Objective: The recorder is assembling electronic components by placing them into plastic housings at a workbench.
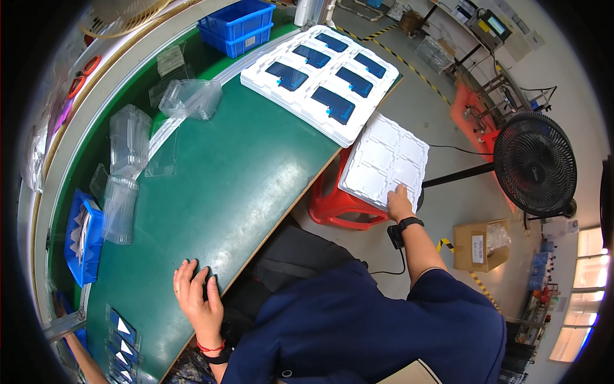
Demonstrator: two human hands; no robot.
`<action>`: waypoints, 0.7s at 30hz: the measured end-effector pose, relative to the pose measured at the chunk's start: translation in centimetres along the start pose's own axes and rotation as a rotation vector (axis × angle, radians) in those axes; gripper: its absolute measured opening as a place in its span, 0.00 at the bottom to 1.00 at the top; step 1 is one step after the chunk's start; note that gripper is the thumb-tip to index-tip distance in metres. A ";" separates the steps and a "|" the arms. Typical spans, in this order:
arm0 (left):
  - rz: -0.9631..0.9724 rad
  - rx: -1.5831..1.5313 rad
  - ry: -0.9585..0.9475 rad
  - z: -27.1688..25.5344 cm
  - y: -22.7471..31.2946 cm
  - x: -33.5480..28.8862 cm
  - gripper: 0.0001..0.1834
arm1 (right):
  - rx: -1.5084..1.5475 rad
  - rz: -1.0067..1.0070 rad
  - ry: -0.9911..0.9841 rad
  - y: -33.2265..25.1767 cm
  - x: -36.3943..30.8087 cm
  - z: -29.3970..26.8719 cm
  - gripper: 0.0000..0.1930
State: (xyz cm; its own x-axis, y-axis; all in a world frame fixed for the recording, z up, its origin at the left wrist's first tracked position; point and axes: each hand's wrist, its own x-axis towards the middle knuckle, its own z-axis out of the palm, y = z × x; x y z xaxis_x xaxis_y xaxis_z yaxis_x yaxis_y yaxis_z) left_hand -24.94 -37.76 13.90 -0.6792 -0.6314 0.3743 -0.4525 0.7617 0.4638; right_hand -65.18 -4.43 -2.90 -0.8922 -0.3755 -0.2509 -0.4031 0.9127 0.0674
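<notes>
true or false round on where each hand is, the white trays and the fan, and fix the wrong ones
1. The right hand touches the white tray on the red stool. True.
2. The left hand grips a dark panel. False: it holds nothing, fingers spread over the green tabletop.
3. The larger tray on the table holds six dark panels. True.
4. The black fan stands left of the stool in this view. False: it stands to the right.
5. The tray under the right hand is full of panels. False: its visible compartments are empty.
</notes>
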 end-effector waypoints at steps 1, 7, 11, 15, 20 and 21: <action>0.002 0.001 0.002 0.0 -0.1 -0.1 0.08 | -0.031 0.005 -0.046 -0.6 -0.1 -0.9 0.15; -0.009 -0.021 -0.005 -0.1 0.0 -0.1 0.08 | -0.083 0.027 -0.060 -1.2 -0.1 -2.3 0.17; -0.011 -0.021 0.008 0.1 0.0 -0.1 0.08 | -0.120 0.014 -0.142 -0.7 0.5 -2.6 0.17; -0.004 -0.027 0.005 0.0 -0.1 -0.1 0.09 | -0.159 -0.007 -0.139 -0.4 0.9 -2.7 0.16; -0.007 -0.026 0.017 -0.2 -0.3 -0.2 0.09 | -0.193 0.026 -0.258 -1.0 1.2 -5.7 0.15; -0.008 -0.031 0.003 -0.3 -0.3 -0.2 0.09 | -0.171 0.078 -0.289 -1.6 1.4 -7.5 0.19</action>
State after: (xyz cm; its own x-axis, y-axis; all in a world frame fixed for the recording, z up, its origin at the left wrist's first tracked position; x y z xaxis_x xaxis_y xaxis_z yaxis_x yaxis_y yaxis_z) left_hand -24.50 -37.90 13.90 -0.6738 -0.6378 0.3731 -0.4396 0.7519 0.4913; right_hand -67.28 -7.58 3.88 -0.8368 -0.2223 -0.5004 -0.3861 0.8875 0.2516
